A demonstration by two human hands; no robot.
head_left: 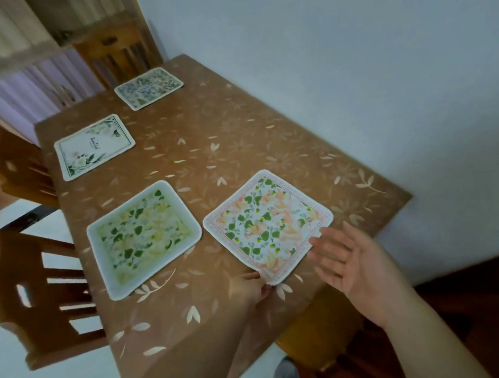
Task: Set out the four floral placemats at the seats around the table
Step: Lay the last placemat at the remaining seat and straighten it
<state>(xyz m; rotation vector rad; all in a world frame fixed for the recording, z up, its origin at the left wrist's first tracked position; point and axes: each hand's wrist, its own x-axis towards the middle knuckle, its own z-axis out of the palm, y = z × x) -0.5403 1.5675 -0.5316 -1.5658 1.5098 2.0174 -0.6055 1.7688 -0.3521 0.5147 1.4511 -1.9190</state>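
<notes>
Four floral placemats lie flat on the brown leaf-patterned table (239, 137). A pink-and-green placemat (266, 225) sits nearest me, turned like a diamond. My left hand (248, 291) pinches its near corner. My right hand (352, 264) hovers open, palm up, just off its right edge. A green-and-yellow placemat (143, 237) lies to its left. Farther along are a white placemat with green sprigs (94, 147) and a blue-grey floral placemat (148, 88) at the far end.
Wooden chairs stand at the table's left side (41, 298) (19, 170) and far end (117, 53). A white wall (351, 65) runs along the table's right side. A chair seat (319, 339) shows below the near table edge.
</notes>
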